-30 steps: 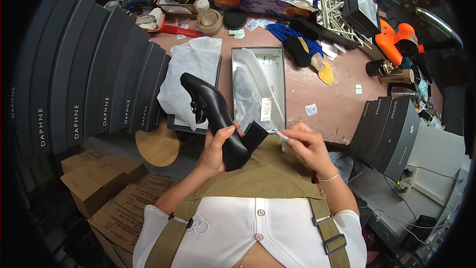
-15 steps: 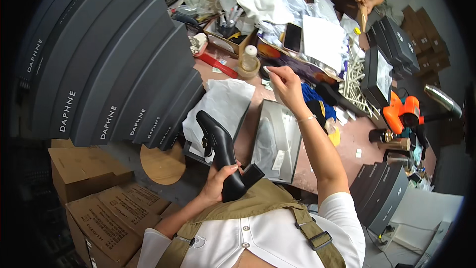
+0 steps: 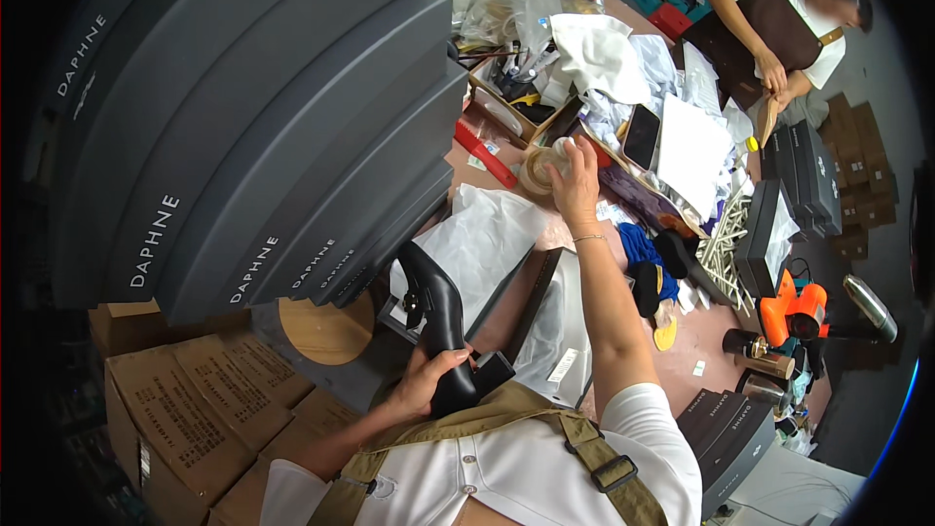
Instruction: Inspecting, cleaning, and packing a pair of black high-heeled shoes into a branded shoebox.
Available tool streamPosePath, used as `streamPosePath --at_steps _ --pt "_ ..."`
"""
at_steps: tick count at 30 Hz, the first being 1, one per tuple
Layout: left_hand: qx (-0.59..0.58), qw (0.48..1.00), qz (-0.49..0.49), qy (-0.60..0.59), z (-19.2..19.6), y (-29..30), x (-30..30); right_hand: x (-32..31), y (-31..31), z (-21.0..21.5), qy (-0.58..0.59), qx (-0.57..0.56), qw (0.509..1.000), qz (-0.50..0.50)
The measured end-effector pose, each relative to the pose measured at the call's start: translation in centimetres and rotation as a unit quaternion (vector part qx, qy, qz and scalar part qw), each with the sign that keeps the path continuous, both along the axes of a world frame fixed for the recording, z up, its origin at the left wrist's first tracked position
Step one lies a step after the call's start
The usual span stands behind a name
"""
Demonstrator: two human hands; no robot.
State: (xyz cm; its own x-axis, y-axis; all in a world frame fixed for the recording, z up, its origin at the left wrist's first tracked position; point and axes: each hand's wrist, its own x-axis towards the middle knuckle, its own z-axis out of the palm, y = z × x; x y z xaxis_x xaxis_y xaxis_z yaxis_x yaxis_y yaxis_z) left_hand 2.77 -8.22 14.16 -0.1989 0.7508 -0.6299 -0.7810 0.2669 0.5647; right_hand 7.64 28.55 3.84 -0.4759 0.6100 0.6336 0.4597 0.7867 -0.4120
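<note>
My left hand (image 3: 421, 382) grips a black leather heeled shoe (image 3: 435, 302) around its heel end. The shoe has a block heel and a metal ornament on its front; its toe points away from me. Farther off, my right hand (image 3: 579, 180) is curled at the top of a small clear bottle (image 3: 561, 145) with a white cap, mostly hidden by the fingers. A roll of tape (image 3: 535, 173) lies beside them. Below my right forearm, an open shoebox (image 3: 552, 331) holds white tissue and a tag. Another box with white paper (image 3: 477, 234) lies beyond the shoe.
Tall stacks of dark grey shoeboxes (image 3: 292, 136) rise at the left, above brown cartons (image 3: 195, 409) and a round wooden stool (image 3: 326, 326). A red-handled tool (image 3: 484, 151), a phone (image 3: 641, 135), white sticks (image 3: 723, 248) and an orange heat gun (image 3: 794, 310) crowd the table. A co-worker (image 3: 779, 29) stands at far right.
My right hand has moved from beside the bottle onto its top. My left hand still holds the shoe. The view has shifted, bringing more of the co-worker into the picture.
</note>
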Motion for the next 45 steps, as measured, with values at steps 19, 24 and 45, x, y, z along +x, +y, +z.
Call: streamPosePath --at_steps 19,24,45 --pt "-0.005 1.0 -0.019 -0.017 -0.3 0.1 0.2 0.9 0.3 0.5 0.106 -0.051 0.993 -0.002" --pt "-0.012 1.0 -0.01 -0.026 0.2 -0.1 0.7 -0.4 0.3 1.9 -0.011 -0.107 0.994 0.005" --pt "-0.058 0.984 -0.156 -0.069 0.7 3.3 8.5 24.2 -30.1 14.5 -0.174 -0.194 0.952 0.163"
